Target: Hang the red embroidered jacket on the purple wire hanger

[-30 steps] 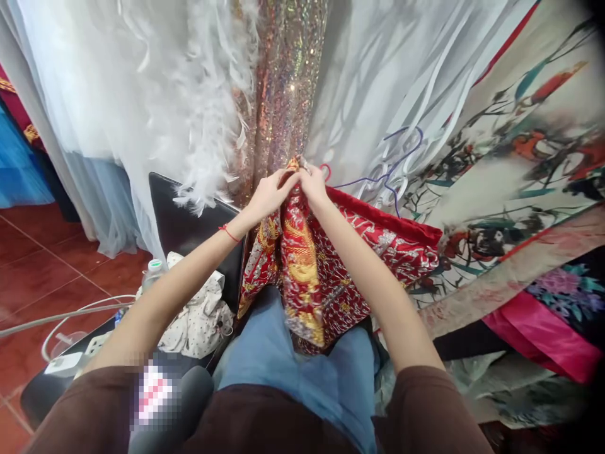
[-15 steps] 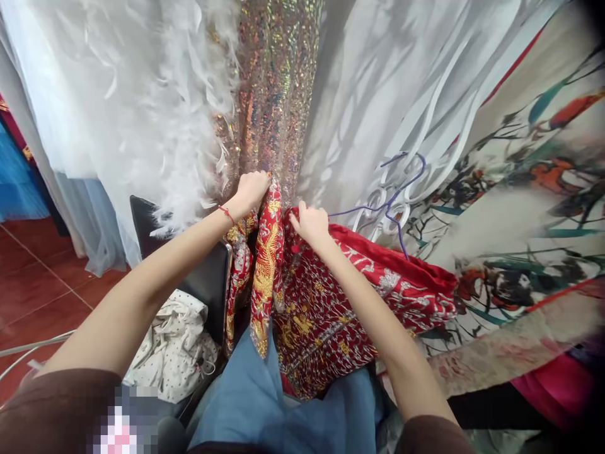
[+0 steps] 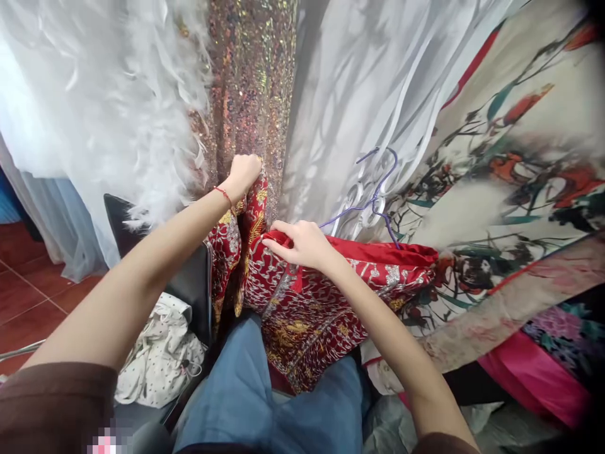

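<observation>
A red garment [image 3: 326, 296] with gold and silver embroidery lies across my lap and spreads to the right. My left hand [image 3: 244, 171] is closed on its upper edge and lifts that part against the hanging sequin fabric [image 3: 250, 82]. My right hand [image 3: 302, 243] grips the red hem lower down, fingers curled over the fold. A purple wire hanger [image 3: 378, 198] sits just beyond my right hand, against the white drapes.
White feathered gown [image 3: 142, 113] and white satin drapes [image 3: 359, 94] hang straight ahead. A painted floral cloth [image 3: 520, 170] and pink fabric [image 3: 534, 372] pile up on the right. A black chair [image 3: 189, 284] with a dotted white cloth [image 3: 161, 359] stands at left on red tiles.
My hands have parted: the left one rose with one edge of the red garment, the right one dropped and moved right along the hem. The view shifted slightly.
</observation>
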{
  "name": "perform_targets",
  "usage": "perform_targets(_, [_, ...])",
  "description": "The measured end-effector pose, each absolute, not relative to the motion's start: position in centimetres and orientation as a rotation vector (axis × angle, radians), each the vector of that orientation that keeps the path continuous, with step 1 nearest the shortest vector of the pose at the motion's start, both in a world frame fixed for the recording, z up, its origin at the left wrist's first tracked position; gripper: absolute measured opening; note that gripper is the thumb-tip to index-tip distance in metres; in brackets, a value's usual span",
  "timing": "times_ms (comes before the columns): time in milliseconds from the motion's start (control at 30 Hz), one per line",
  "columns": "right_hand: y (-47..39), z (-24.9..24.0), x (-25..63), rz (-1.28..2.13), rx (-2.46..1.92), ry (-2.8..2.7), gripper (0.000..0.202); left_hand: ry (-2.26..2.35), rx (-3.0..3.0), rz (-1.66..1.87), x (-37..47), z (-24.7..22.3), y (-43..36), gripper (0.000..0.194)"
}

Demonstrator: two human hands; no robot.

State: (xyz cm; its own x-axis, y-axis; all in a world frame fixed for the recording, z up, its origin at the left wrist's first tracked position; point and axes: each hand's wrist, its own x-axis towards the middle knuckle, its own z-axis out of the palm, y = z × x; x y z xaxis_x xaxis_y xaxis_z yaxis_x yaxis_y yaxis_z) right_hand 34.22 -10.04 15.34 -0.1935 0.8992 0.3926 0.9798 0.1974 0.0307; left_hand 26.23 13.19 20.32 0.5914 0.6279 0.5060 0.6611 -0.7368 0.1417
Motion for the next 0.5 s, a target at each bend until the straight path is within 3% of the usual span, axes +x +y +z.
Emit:
perform_targets(133, [-9.1, 15.1, 34.9, -0.556, -1.661, -2.035, 0.038, -0.964, -2.699, -1.007, 27.1, 24.1, 10.3, 0.04])
perform_targets(333, [-11.2, 16.6, 40.0, -0.936, -1.642, -1.419, 0.031, -0.231, -3.065, -0.598, 27.7, 23.1, 5.4, 0.041])
perform_targets(500, [-14.3, 15.9, 46.2, -0.955, -1.857, -1.12, 0.035, -0.533, -2.884, -0.664, 28.5, 20.2, 6.5, 0.039])
